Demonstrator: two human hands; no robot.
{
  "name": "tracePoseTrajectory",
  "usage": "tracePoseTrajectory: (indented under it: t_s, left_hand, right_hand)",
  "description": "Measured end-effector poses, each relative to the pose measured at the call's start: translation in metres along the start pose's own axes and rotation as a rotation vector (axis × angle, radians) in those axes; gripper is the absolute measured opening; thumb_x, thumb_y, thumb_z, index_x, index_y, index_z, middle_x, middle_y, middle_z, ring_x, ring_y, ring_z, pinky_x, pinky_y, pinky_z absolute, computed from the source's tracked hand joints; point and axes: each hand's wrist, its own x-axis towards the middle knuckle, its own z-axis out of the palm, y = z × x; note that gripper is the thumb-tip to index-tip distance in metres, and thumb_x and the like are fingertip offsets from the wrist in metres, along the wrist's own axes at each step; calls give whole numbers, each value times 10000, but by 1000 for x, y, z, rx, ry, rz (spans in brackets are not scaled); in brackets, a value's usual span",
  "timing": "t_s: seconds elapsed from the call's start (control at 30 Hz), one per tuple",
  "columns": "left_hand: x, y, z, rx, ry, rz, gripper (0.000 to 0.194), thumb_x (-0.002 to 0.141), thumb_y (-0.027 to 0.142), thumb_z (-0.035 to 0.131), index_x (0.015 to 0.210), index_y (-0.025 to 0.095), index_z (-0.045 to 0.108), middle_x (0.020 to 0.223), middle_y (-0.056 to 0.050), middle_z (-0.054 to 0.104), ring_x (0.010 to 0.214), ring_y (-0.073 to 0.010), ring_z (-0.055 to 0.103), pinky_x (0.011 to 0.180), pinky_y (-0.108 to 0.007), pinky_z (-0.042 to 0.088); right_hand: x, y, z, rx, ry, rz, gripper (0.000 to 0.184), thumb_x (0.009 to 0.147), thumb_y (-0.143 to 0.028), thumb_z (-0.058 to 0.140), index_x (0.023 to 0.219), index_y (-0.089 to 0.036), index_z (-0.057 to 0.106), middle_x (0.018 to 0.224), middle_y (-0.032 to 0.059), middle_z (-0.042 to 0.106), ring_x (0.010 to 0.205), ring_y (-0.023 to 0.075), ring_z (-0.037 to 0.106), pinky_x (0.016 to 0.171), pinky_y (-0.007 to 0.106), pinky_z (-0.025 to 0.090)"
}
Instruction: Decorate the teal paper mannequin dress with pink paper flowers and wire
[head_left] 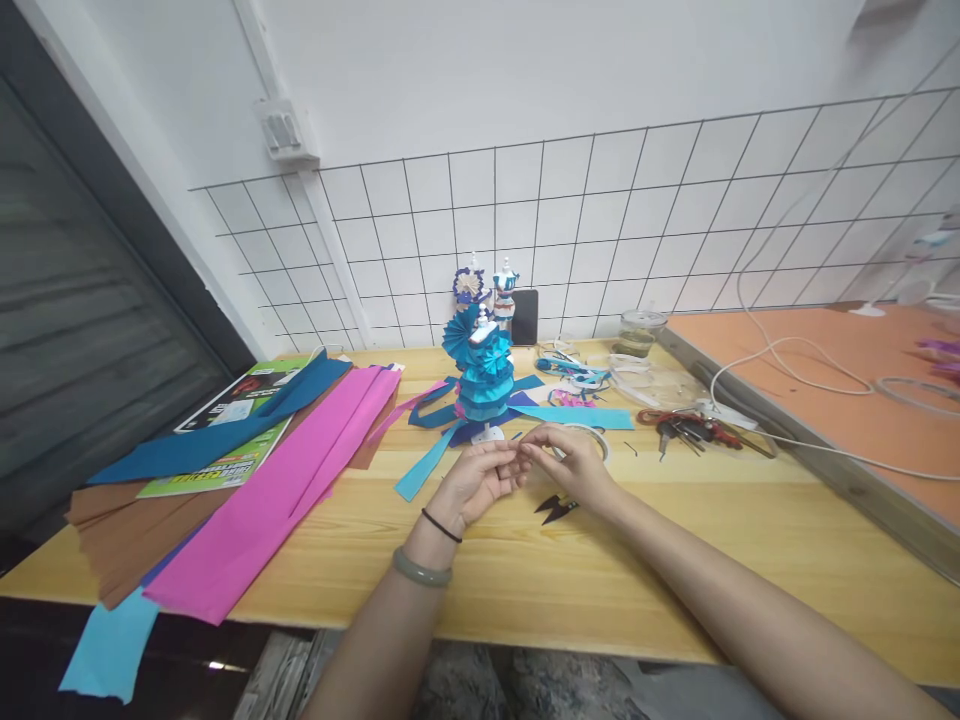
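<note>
My left hand (484, 484) and my right hand (574, 468) meet above the middle of the table, fingertips pinched together. Whatever lies between the fingers is too small to make out. Just behind them stands a small white figure dressed in tiers of pleated blue paper (486, 380), with a paper fan at its side. Black thread snips (556, 509) lie on the wood below my right hand. A roll of tape (600, 440) is partly hidden behind that hand. Strips of light blue paper (427, 465) lie around the figure's base.
Long pink paper (277, 500), brown paper (127, 530) and a dark blue strip (225, 440) cover the left side, over a magazine (240, 465). Pliers and other tools (694, 428) lie at right, near a white cable (840, 460). Two more figures and a phone (524, 317) stand behind.
</note>
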Motion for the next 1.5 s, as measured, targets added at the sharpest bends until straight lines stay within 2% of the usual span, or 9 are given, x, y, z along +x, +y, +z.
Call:
tracePoseTrajectory:
  t_s: [0.17,0.47,0.7,0.87,1.0,1.1,1.27,1.37,1.5]
  left_hand:
    - [0,1,2,-4,12,-7,137,713,147,627,846,114,629,837,-99,659,755,-159,617,699,-275,435]
    - [0,-3,2,190,48,56,271,682,311,678,856,104,653,801,-99,654,755,-146,608,697,-251,424]
    - [0,-6,1,113,-24,68,237,701,258,662,891,117,653,904,-110,643,789,-140,596,735,-269,432]
    - [0,-6,1,150,-3,100,234,688,225,668,895,117,661,936,-119,643,792,-141,592,740,-269,429]
    - [2,-5,-2,126,28,128,257,666,205,679,908,118,661,931,-123,644,807,-152,592,754,-279,426]
    - [2,-6,-2,123,3,138,255,657,178,671,905,119,669,931,-116,646,791,-143,588,763,-282,423]
    - [0,-5,0,164,-54,104,275,655,146,646,928,126,668,984,-118,636,846,-156,582,776,-287,419]
    - [-1,-4,1,174,-9,91,289,633,126,653,922,116,669,968,-128,638,845,-164,585,759,-284,423]
    - [1,-4,0,211,52,96,294,603,132,670,896,116,675,913,-127,650,803,-157,590,733,-278,426]
  right_hand:
    - [0,-1,1,12,3,-13,135,831,-284,509,797,-194,602,778,57,646,722,161,596,671,300,482]
    - [-3,11,4,-27,13,-39,166,838,-291,488,862,-209,631,803,65,632,735,173,595,659,317,494]
    - [-5,16,2,-264,-44,-204,261,862,-229,429,1060,-229,599,835,74,593,739,168,574,626,303,478]
    - [-5,11,0,-384,-56,-199,274,869,-215,410,1086,-206,576,866,86,593,746,169,564,644,301,466]
    - [-5,11,-1,-472,-61,-272,272,862,-202,423,1090,-187,572,882,98,610,766,178,569,653,306,450]
    - [-6,12,0,-493,-50,-324,259,858,-199,440,1075,-193,580,877,92,620,760,173,568,648,299,439]
    - [-5,14,3,-449,-13,-263,231,860,-212,456,1035,-194,606,821,68,601,708,146,553,625,264,430]
    - [-5,16,3,-468,12,-210,216,863,-232,454,988,-199,627,802,59,596,669,138,545,602,257,421]
    - [-5,17,2,-496,1,-232,201,859,-241,463,948,-205,639,793,56,601,649,138,540,587,261,409]
